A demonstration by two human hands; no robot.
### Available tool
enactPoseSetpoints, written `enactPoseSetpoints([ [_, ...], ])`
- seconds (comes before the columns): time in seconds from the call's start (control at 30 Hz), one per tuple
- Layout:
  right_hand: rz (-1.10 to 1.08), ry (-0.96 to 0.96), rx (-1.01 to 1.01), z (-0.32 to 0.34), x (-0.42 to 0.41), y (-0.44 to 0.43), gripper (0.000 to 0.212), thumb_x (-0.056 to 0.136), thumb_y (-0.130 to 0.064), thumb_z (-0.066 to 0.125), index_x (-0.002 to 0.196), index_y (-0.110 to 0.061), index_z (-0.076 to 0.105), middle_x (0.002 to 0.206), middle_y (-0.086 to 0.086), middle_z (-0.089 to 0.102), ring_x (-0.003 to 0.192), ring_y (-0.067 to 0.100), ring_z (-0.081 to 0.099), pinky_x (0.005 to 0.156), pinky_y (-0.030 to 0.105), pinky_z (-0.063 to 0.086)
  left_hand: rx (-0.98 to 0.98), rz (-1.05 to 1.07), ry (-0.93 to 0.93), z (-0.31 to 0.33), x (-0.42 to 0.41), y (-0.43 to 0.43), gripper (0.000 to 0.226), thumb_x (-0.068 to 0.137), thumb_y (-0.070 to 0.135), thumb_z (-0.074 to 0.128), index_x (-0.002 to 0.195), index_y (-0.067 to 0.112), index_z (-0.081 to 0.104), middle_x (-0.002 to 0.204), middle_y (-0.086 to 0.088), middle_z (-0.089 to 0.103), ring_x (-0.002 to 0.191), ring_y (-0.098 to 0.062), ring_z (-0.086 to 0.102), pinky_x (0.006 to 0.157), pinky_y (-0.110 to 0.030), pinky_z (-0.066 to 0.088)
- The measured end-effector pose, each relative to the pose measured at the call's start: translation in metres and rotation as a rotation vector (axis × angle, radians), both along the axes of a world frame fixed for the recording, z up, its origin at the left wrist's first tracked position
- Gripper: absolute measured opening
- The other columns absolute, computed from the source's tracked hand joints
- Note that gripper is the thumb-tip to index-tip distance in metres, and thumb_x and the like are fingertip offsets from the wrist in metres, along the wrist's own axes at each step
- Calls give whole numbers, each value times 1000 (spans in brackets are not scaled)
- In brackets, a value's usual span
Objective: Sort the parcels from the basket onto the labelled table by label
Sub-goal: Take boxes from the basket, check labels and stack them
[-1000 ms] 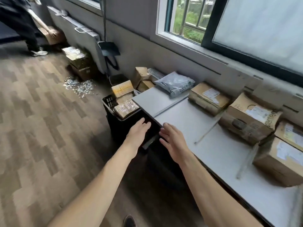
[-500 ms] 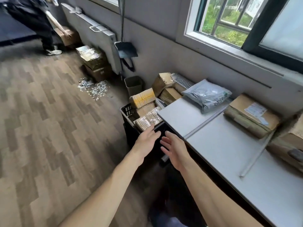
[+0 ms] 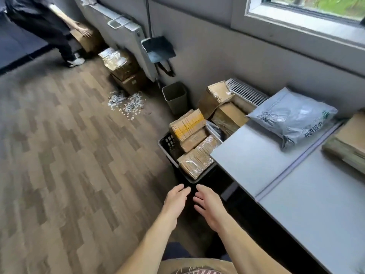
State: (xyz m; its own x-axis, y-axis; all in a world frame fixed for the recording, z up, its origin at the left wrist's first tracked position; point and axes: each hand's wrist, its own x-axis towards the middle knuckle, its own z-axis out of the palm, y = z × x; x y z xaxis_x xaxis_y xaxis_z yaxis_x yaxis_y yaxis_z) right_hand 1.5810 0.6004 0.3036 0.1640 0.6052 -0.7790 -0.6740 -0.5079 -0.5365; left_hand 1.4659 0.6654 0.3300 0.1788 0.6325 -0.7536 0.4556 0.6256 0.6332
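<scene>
A black basket (image 3: 167, 143) stands on the floor at the left end of the grey table (image 3: 256, 165). It holds several brown parcels: a yellow-taped one (image 3: 187, 124) on top and a plastic-wrapped one (image 3: 199, 158) at the near edge. A grey poly mailer (image 3: 292, 117) lies on the table, with a cardboard parcel (image 3: 349, 143) at its right. My left hand (image 3: 176, 200) and my right hand (image 3: 207, 204) hang side by side just short of the basket, fingers straight, both empty.
Two cardboard boxes (image 3: 219, 97) stand behind the basket by the wall, next to a small grey bin (image 3: 175, 96). Paper scraps (image 3: 126, 103) litter the wood floor. Stacked boxes (image 3: 122, 66) sit by the radiator. At far left a person (image 3: 43, 22) bends over a box.
The view has swung left and down, so the table's right-hand parcels have left the frame. Both hands have dropped lower and now sit nearer me than the basket's near edge.
</scene>
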Motion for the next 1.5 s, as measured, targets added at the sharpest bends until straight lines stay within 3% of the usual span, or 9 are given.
enactPoseSetpoints([
  [0.13, -46, -10, -73, -15, 17, 25, 46, 103, -35, 61, 144, -19, 51, 135, 6, 56, 128, 25, 57, 114, 47, 45, -49, 28, 17, -13, 11, 37, 53, 102, 31, 62, 151, 19, 48, 143, -4, 60, 128, -19, 59, 113, -40, 46],
  [0.43, -221, -50, -295, -63, 25, 82, 55, 101, -36, 64, 149, -17, 47, 142, 9, 56, 130, 25, 56, 113, 45, 46, -188, -118, 80, -82, 29, 140, 46, 98, 34, 66, 141, 21, 57, 135, -2, 62, 126, -20, 58, 113, -45, 46],
  [0.6, -296, -135, -472, -73, 15, 116, 56, 101, -35, 64, 151, -18, 47, 137, 5, 58, 127, 22, 56, 108, 41, 48, -208, -289, 169, -113, 41, 221, 28, 97, 31, 66, 124, 20, 65, 125, -5, 66, 118, -24, 61, 108, -42, 50],
  [0.77, -148, -310, -568, -67, 12, 153, 58, 101, -36, 63, 153, -20, 44, 149, 8, 53, 134, 22, 52, 108, 31, 41, -181, -534, 226, -141, 70, 273, 45, 97, 29, 67, 138, 14, 59, 134, -5, 61, 115, -20, 55, 94, -30, 42],
  [0.97, -35, -330, -605, -89, 17, 178, 67, 98, -30, 67, 157, -21, 37, 152, 4, 49, 135, 16, 49, 107, 29, 39, -330, -796, 192, -194, 85, 287, 92, 82, 52, 81, 156, 23, 36, 154, -1, 48, 137, -20, 49, 116, -42, 41],
  [1.17, -41, -271, -587, -120, 32, 189, 72, 96, -25, 69, 158, -24, 33, 145, -4, 55, 127, 11, 54, 109, 26, 40, -407, -873, 160, -229, 84, 291, 117, 69, 58, 89, 161, 27, 24, 156, 4, 41, 139, -17, 45, 119, -42, 38],
  [1.3, -122, -201, -566, -125, 44, 189, 69, 95, -35, 68, 156, -33, 36, 141, -7, 58, 124, 11, 57, 112, 33, 43, -332, -932, 213, -238, 95, 288, 110, 71, 59, 86, 158, 24, 29, 150, -1, 35, 138, -23, 43, 118, -44, 39],
  [1.37, -165, -183, -576, -124, 45, 185, 69, 93, -39, 69, 155, -36, 38, 142, -6, 58, 124, 12, 59, 114, 40, 44, -342, -923, 213, -242, 98, 288, 118, 60, 68, 88, 155, 25, 33, 148, -1, 40, 133, -22, 47, 115, -46, 43],
  [1.5, -156, -224, -541, -111, 39, 179, 68, 96, -33, 67, 157, -31, 36, 145, -7, 53, 130, 12, 53, 110, 30, 39, -336, -918, 223, -238, 94, 290, 137, 32, 90, 82, 149, 27, 47, 144, 0, 52, 126, -22, 56, 110, -47, 48],
])
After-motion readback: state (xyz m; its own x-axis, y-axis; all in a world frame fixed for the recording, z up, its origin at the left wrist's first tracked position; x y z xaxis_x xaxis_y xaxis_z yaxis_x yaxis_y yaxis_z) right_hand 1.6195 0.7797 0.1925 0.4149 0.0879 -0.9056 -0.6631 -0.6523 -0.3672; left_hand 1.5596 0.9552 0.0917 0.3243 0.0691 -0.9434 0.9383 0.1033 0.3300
